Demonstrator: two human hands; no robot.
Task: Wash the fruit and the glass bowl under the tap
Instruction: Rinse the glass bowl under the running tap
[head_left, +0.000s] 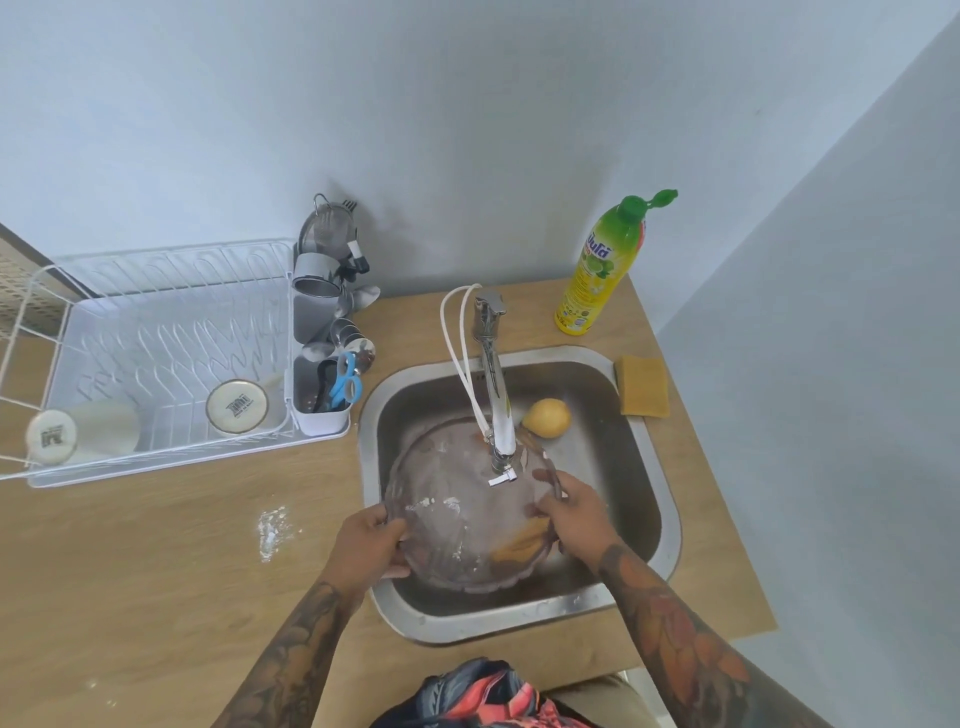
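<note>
A large clear glass bowl (457, 514) with a scalloped rim sits tilted in the steel sink (649, 499), under the tap spout (501, 415). My left hand (371, 545) grips its left rim. My right hand (569, 512) holds the right rim, fingers curled over the edge, with a yellow sponge (519, 543) seen inside the bowl just below it. A yellow fruit (546, 417), like a lemon, lies in the sink behind the bowl, to the right of the tap. Soapy white flecks cling to the glass.
A dish soap bottle (602, 265) stands at the back right and a second sponge (642, 385) lies on the sink's right edge. A white dish rack (156, 364) with cups and a utensil caddy (324, 374) fills the left counter. Foam (271, 530) is spilled on the wood.
</note>
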